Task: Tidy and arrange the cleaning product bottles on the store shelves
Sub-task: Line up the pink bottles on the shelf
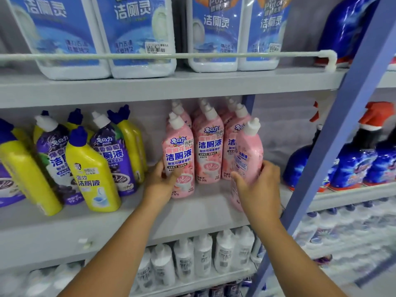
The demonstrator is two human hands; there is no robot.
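Several pink toilet-cleaner bottles with white caps stand on the middle shelf [199, 213]. My left hand [159, 183] grips the lower part of the front left pink bottle [179, 155], thumb across its front. My right hand [258, 185] holds the front right pink bottle [248, 155], which is turned sideways and stands close to the shelf's front edge. Between them stands another pink bottle [209, 153], with more pink ones behind it.
Yellow bottles [94, 172] and purple bottles [57, 159] lean crookedly at the left of the same shelf. Large white jugs [139, 33] fill the shelf above behind a rail. White bottles [203, 254] sit below. A blue upright post [334, 151] and dark blue bottles [351, 166] stand at the right.
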